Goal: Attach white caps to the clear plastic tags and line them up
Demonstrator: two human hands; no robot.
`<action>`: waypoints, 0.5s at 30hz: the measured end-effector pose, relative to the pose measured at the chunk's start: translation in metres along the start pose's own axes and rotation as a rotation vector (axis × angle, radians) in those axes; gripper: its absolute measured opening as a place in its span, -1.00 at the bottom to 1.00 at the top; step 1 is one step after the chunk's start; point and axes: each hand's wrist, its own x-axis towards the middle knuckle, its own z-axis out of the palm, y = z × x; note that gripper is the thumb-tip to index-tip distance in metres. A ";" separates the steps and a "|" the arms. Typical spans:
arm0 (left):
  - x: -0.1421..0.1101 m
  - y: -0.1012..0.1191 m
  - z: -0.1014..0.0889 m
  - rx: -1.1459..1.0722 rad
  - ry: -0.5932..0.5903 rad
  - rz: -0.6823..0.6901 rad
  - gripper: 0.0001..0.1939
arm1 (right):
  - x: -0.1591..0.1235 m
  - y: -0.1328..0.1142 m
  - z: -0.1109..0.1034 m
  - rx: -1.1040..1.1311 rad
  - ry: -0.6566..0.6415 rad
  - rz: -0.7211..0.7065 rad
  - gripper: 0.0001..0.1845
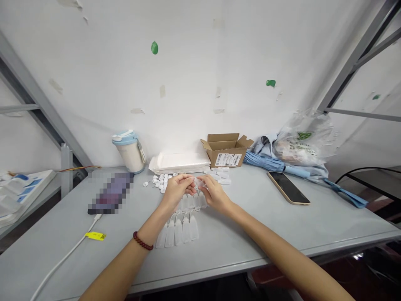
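Note:
My left hand (178, 190) and my right hand (216, 193) meet over the middle of the table, fingers pinched together. Between their fingertips is a small translucent white plastic piece (197, 182), mostly covered by the fingers. Just below, two rows of flat, translucent plastic pieces with thin white loops (178, 232) lie on the tabletop, the upper row partly hidden by my hands. Beside my left hand is a loose pile of small white round pieces (161, 181). More translucent plastic pieces (224, 175) lie behind my right hand.
On the grey table (238, 246), a stack of white envelopes (181, 162) and an open cardboard box (228, 155) stand at the back. A cup (129, 152) is at left, near a blurred device on a white cable (62, 262). Rightward lie a phone (288, 188) and a blue umbrella (266, 161).

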 end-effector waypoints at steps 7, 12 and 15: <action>0.001 -0.002 0.001 0.195 0.040 0.171 -0.78 | 0.000 0.000 -0.002 0.000 -0.032 0.033 -0.70; 0.000 0.000 0.001 0.301 -0.007 0.213 -0.76 | 0.000 0.000 -0.006 -0.013 -0.041 0.088 -0.65; 0.000 0.000 0.000 0.318 -0.023 0.201 -0.77 | 0.000 -0.001 -0.007 0.006 -0.043 0.071 -0.63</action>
